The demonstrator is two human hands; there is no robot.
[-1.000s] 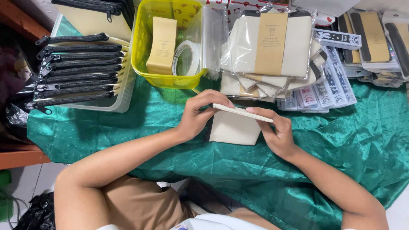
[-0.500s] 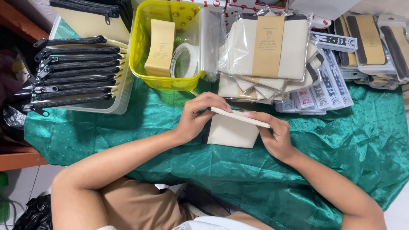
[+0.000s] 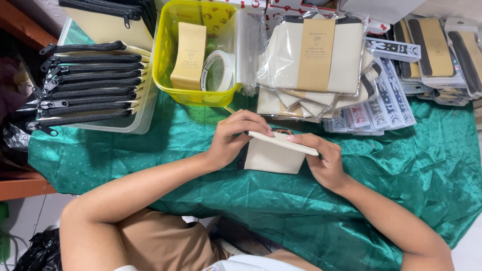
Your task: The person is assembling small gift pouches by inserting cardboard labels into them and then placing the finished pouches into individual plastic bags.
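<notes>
Sitting at the table, the person rested both forearms on the green cloth (image 3: 401, 165). The left hand (image 3: 233, 140) and the right hand (image 3: 321, 158) were both closed on a cream pouch (image 3: 273, 155), fingers curled over its top edge, holding it just above the cloth near the middle of the table. Beyond the hands lay a stack of bagged pouches (image 3: 314, 55) with tan paper bands. Left of that stack stood a yellow basket (image 3: 168, 75) holding a tape roll (image 3: 218, 70) and a tan band (image 3: 190, 55). Farther left, a clear tray (image 3: 145, 113) held a row of pouches with black zippers (image 3: 85, 90). At the far right lay flat packets (image 3: 432, 50).
</notes>
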